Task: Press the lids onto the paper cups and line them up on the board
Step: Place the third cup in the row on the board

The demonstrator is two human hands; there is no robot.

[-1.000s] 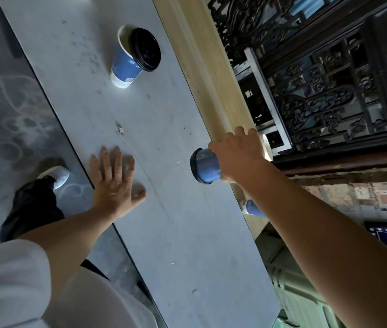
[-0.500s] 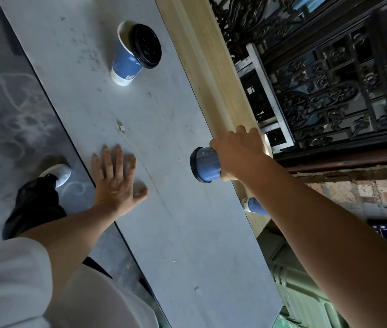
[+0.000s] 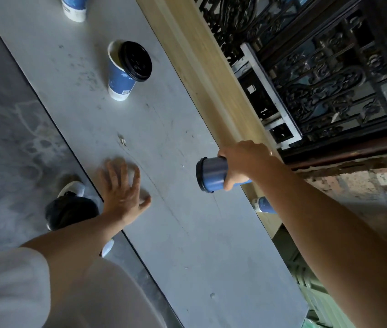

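Observation:
My right hand grips a blue paper cup with a black lid on it, tipped on its side above the right part of the grey board. My left hand lies flat on the board's near left edge, fingers spread, holding nothing. Farther along the board stands a blue cup with a black lid sitting askew on its rim. A third blue cup stands at the top edge. Another blue cup shows beneath my right forearm, beyond the board's right edge.
A pale wooden ledge runs along the board's right side, with a dark ornate iron grille beyond it. Left of the board is grey floor with my shoe on it. Brick wall shows at right.
The view has shifted so a third cup shows at the top. My right hand still holds the lidded cup on its side; my left hand stays flat on the board.

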